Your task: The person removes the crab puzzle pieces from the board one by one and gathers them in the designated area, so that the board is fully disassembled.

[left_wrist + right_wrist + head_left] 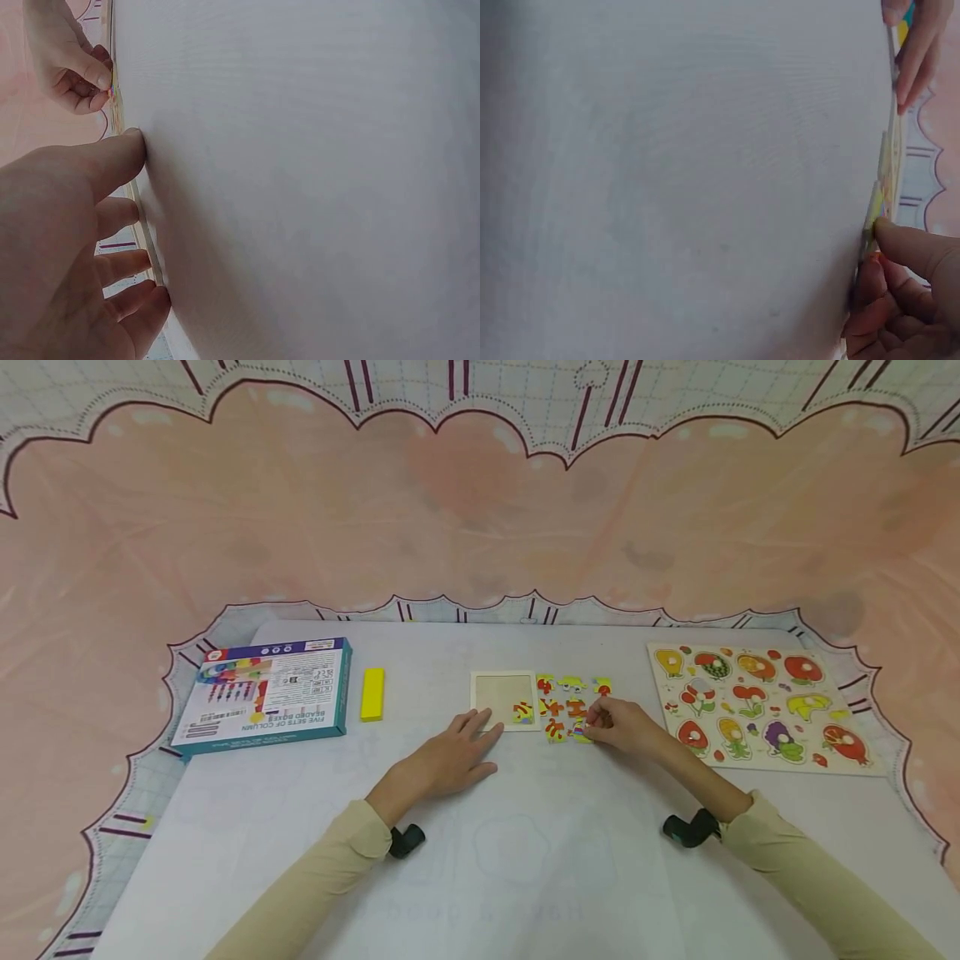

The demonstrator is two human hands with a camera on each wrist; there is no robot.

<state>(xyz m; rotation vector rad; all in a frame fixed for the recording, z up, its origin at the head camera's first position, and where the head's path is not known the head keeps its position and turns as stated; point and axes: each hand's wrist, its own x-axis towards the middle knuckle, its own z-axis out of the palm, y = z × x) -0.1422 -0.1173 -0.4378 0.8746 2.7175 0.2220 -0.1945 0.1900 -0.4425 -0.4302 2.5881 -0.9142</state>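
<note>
A square wooden puzzle tray (pixel 506 676) lies mid-table with one yellow-and-red piece (pixel 522 712) in its lower right corner. My left hand (pixel 452 756) lies with fingers spread at the tray's lower left edge, fingertips over its rim. Just right of the tray, several yellow-and-red puzzle pieces (pixel 575 707) lie in rough rows. Over their lower right end, my right hand (pixel 624 727) pinches a puzzle piece (pixel 872 210) between thumb and fingers. That piece stands slightly tilted near the tabletop in the right wrist view, its far part hidden by the fingers.
A fruit puzzle board (pixel 757 710) lies to the right, behind my right forearm. On the left are a flat cardboard box (pixel 270 693) and a yellow block (pixel 372 694). Patterned cloth (pixel 480 510) rises behind the white table (pixel 480 877).
</note>
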